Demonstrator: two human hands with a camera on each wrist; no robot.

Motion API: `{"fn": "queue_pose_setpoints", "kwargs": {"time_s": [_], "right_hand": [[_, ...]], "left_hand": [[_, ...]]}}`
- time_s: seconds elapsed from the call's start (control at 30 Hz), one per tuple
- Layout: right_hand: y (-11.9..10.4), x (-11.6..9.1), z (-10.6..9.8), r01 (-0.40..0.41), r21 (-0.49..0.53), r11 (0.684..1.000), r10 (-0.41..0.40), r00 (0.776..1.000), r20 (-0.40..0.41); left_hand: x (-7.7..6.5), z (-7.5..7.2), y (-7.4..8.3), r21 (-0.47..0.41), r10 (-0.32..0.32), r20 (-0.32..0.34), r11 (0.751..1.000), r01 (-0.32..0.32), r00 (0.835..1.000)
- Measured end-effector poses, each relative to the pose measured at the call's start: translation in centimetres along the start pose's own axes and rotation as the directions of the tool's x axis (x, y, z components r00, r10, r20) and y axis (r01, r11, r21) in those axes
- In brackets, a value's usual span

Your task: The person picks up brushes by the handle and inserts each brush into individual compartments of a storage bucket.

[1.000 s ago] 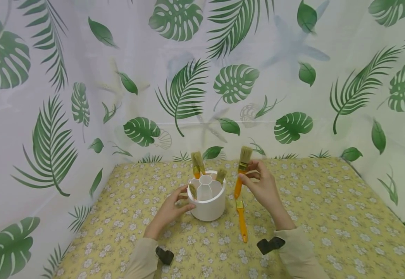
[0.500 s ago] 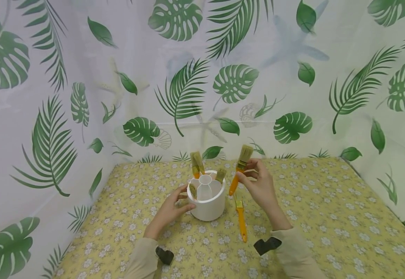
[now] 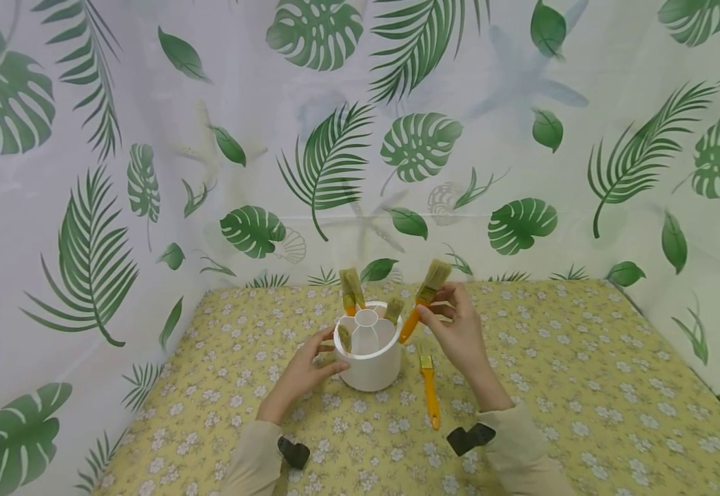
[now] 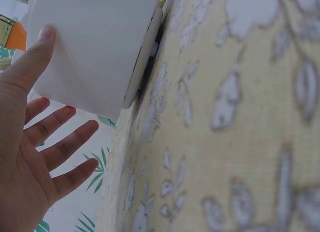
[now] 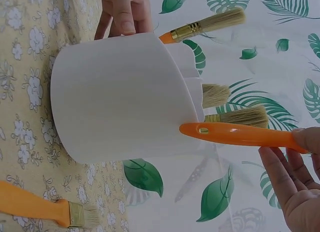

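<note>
My right hand (image 3: 461,332) pinches the orange handle of a paintbrush (image 3: 418,303) between thumb and fingers. Its bristles point up and right, and the handle end is at the right rim of a white round divided holder (image 3: 371,372). In the right wrist view the handle tip of this paintbrush (image 5: 235,134) overlaps the rim; contact is unclear. My left hand (image 3: 302,372) rests against the holder's left side. Seen from the left wrist, the thumb of the left hand (image 4: 30,142) touches the outer wall and the other fingers are nearly straight. Several paintbrushes (image 3: 350,286) stand inside.
Another orange-handled paintbrush (image 3: 430,393) lies on the table right of the holder, bristle end away from me. A yellow floral cloth (image 3: 223,386) covers the table. White leaf-printed sheets (image 3: 360,172) hang behind and along the sides.
My right hand has moved slightly left, and its paintbrush has tilted so the handle end swung left to the holder's rim. The left hand and holder have stayed in place.
</note>
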State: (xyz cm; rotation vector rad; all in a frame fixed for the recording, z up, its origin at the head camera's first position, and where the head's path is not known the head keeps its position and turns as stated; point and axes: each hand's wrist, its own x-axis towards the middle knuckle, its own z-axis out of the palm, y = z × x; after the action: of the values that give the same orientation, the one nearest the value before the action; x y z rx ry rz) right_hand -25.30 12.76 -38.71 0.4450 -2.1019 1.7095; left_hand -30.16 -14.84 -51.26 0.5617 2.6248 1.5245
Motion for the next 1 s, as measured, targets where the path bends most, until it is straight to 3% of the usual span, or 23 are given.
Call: {"fn": "queue_pose_setpoints", "kwargs": {"time_s": [0.33, 0.77, 1.0], "right_hand": [[-0.45, 0.06, 0.08, -0.004, -0.019, 1.000, 0.004, 0.999, -0.042], [-0.20, 0.16, 0.53, 0.032, 0.084, 0.996, -0.024, 0.995, -0.098], [-0.20, 0.06, 0.78, 0.029, 0.079, 0.996, -0.022, 0.995, -0.094]], "left_hand": [[0.03, -0.08, -0.01, -0.001, -0.017, 0.011, 1.000, 0.017, 1.000], [0.08, 0.13, -0.13, 0.022, 0.000, -0.002, 1.000, 0.000, 1.000], [0.15, 0.16, -0.16, 0.028, 0.005, -0.001, 1.000, -0.005, 1.000]]}}
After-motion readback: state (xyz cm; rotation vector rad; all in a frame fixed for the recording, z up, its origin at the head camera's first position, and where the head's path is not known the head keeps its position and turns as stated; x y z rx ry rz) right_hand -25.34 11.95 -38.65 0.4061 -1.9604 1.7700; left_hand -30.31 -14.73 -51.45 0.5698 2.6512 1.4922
